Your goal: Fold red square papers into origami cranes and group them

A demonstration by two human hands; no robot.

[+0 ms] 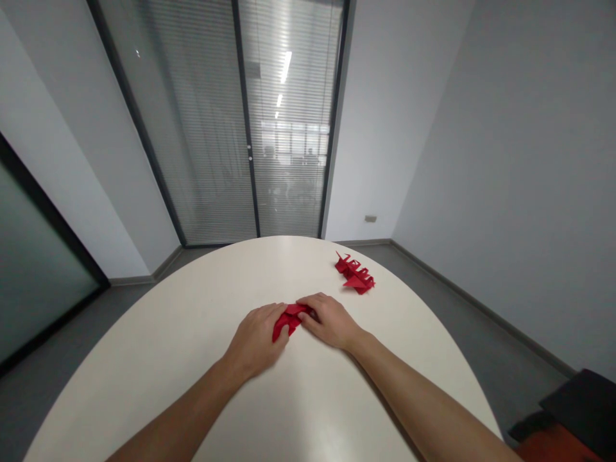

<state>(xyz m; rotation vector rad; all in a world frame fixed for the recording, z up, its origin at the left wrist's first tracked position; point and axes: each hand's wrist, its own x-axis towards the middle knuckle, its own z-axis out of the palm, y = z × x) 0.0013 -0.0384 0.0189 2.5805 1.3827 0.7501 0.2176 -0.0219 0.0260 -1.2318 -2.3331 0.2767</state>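
Note:
A piece of folded red paper [290, 316] lies between my two hands just above the middle of the table. My left hand [257, 337] is closed on its left side, with the thumb in front and the fingers behind. On the right side, my right hand [328, 319] pinches the paper between thumb and fingers. Parts of the paper are hidden under the fingers, so its full shape does not show. Farther back to the right sits a cluster of folded red paper pieces [355, 274] with pointed tips, apart from both hands.
The round white table [192, 333] has a curved far edge. Beyond it stands a glass partition with blinds [206, 128]. A black and red chair [572, 410] is at the lower right, beside the table. A wall outlet [370, 219] is low on the back wall.

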